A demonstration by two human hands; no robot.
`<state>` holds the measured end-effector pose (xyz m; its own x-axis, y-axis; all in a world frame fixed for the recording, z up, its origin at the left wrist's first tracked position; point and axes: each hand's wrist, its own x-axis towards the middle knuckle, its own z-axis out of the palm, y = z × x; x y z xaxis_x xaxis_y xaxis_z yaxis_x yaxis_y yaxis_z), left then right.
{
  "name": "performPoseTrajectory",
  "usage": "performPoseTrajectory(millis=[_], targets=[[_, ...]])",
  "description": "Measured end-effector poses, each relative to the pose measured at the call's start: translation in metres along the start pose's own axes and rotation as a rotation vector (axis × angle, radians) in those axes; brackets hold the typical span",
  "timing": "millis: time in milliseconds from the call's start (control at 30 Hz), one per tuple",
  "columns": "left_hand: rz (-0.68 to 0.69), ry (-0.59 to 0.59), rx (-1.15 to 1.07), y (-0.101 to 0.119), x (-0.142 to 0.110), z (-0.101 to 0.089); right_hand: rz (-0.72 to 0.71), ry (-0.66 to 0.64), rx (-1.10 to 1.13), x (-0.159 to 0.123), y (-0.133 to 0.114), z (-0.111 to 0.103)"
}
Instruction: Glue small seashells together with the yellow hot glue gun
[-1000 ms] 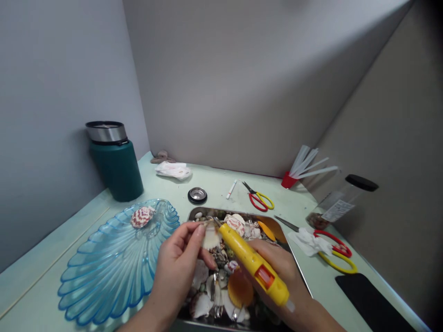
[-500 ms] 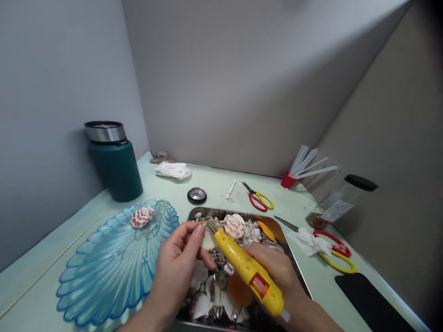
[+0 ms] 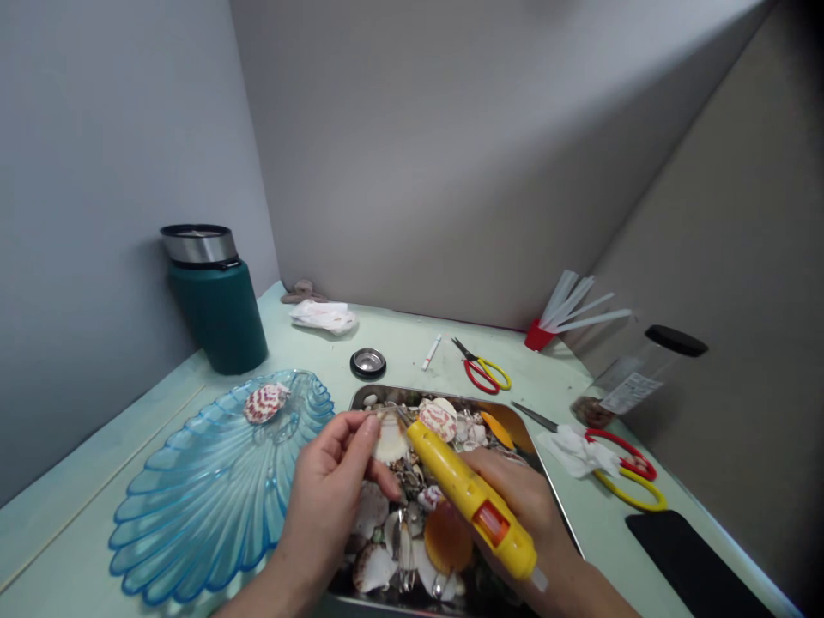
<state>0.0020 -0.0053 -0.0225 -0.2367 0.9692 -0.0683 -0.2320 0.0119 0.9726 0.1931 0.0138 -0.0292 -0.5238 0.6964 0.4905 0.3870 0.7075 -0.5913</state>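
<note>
My right hand (image 3: 515, 489) is wrapped around a yellow glue gun (image 3: 473, 498); its nozzle points up and left, and a clear glue stick end pokes out of the back. The thumb and fingers of my left hand (image 3: 341, 463) are pinched at the left edge of a pale scallop shell (image 3: 390, 439), partly covering it. The nozzle is close to the top of this shell. Below both hands is a metal tray (image 3: 544, 472) full of shells, among them a reddish patterned shell (image 3: 439, 422) and an orange shell (image 3: 448, 539).
A blue shell-shaped dish (image 3: 212, 489) holding a speckled scallop (image 3: 265, 402) is on the left, with a green flask (image 3: 222, 313) behind. Scissors (image 3: 480, 369), a round lid (image 3: 368, 363), a red cup of glue sticks (image 3: 539, 335), larger scissors (image 3: 634, 493), a jar (image 3: 627, 386) and a black phone-like slab (image 3: 688, 558) surround the tray.
The glue gun has moved slightly right and down, its nozzle drawing away from my left fingertips. More of the pale scallop shell shows. My left hand has hardly moved.
</note>
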Motion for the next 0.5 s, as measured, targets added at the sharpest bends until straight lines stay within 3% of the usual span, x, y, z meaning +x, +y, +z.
performPoseTrajectory(millis=[500], targets=[[-0.004,-0.074,0.058,-0.0017,0.0011,0.0004,-0.056,-0.032,-0.028,0.0013,0.0,0.0029]])
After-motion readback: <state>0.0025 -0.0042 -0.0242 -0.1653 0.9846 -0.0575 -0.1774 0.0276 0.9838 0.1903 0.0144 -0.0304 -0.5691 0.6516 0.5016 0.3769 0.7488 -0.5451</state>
